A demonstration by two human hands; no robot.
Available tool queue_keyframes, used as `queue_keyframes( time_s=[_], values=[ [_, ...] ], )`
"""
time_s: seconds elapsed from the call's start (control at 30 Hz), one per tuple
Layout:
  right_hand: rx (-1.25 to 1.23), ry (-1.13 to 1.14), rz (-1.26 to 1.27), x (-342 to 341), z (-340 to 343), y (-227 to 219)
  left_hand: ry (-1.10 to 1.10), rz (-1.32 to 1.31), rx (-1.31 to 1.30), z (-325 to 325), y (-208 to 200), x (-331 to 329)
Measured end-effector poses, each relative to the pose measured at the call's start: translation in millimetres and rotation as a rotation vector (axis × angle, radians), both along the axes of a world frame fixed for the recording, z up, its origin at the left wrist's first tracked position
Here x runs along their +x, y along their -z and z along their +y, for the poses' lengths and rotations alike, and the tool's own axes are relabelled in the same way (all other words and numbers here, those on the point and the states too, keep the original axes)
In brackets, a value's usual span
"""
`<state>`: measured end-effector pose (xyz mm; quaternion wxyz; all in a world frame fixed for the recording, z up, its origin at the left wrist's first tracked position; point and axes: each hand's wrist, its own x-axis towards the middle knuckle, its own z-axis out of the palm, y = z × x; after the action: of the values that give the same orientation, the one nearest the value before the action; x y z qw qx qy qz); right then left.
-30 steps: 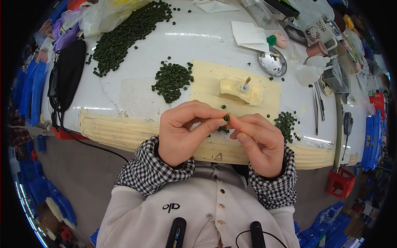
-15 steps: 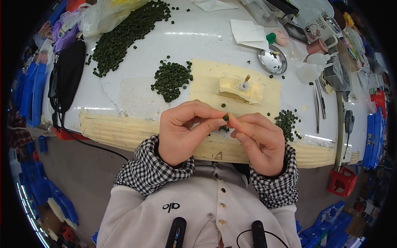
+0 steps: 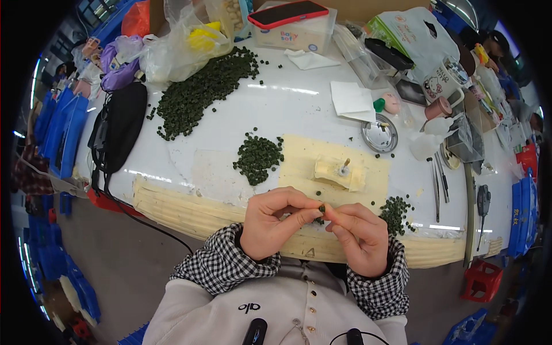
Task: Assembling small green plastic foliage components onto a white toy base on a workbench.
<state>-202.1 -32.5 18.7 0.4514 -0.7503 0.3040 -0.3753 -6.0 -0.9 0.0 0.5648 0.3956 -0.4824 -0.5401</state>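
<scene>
We pinched one small dark green bead (image 3: pixel 322 208) between the fingertips of our left hand (image 3: pixel 275 223) and right hand (image 3: pixel 355 237), both closed on it, just above the near edge of the white table (image 3: pixel 299 109). A small pile of green beads (image 3: pixel 259 158) lay beyond the left hand, another small pile (image 3: pixel 395 211) just beside the right, a cream block (image 3: pixel 339 172) between them.

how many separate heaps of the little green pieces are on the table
3. A long large heap at the far left by the plastic bags, a middle pile beside the cream mat, and a small pile near the right hand. Loose strays lie around; more may be hidden.
</scene>
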Motion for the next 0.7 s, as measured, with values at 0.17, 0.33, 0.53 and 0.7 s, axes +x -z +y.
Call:
queue_keyframes(
  time_s=[0.17, 0.33, 0.53, 0.7],
  values=[
    [0.037, 0.029, -0.011, -0.4, 2.9, 0.0, 0.003, -0.026, 0.023, 0.0, -1.6, -0.8],
    [0.071, 0.033, -0.024, 2.1, 4.4, -2.5, -0.003, 0.004, 0.039, 1.2, -3.1, -2.1],
    [0.077, 0.027, -0.037, -0.5, 5.0, -1.2, 0.016, -0.019, 0.041, 1.3, -4.3, -1.7],
    [0.073, 0.028, -0.032, -0.8, 3.7, -0.5, 0.019, 0.000, 0.045, 0.8, -3.9, -1.7]
  ],
)
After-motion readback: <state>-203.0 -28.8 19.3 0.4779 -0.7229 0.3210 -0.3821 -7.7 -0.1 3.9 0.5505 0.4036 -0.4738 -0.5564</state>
